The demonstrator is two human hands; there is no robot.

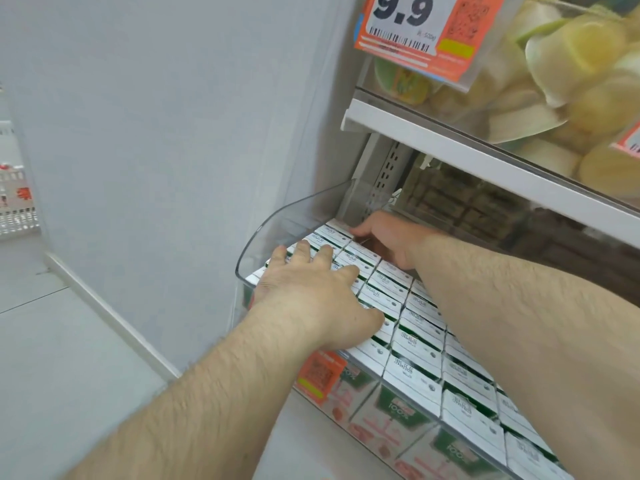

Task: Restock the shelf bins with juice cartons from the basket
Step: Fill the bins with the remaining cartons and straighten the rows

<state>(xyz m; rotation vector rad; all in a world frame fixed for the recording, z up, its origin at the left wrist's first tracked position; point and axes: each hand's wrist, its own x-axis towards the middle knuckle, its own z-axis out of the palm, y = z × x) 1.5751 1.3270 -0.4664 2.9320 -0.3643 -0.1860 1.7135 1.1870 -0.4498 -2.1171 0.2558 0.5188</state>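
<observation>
Your left hand point(311, 289) lies flat on top of the juice cartons point(415, 344), with its fingers straight and spread, pressing on the white tops near the left end of the clear bin point(277, 220). Your right hand point(388, 237) reaches farther back, by the far left corner of the bin. Its fingers bend down at the edge of the back cartons, but you cannot tell from here if they grip one.

All the cartons stand upright and packed tight, side by side, under and beside both hands. You can see four rows running from left to right. Too many are hidden by your arms to count them all.

One orange tag point(320, 375) hangs on the bin front, just under your left wrist. One big price tag point(415, 32) hangs on the shelf above point(485, 157), where yellow packs point(571, 81) sit in a heap.
</observation>
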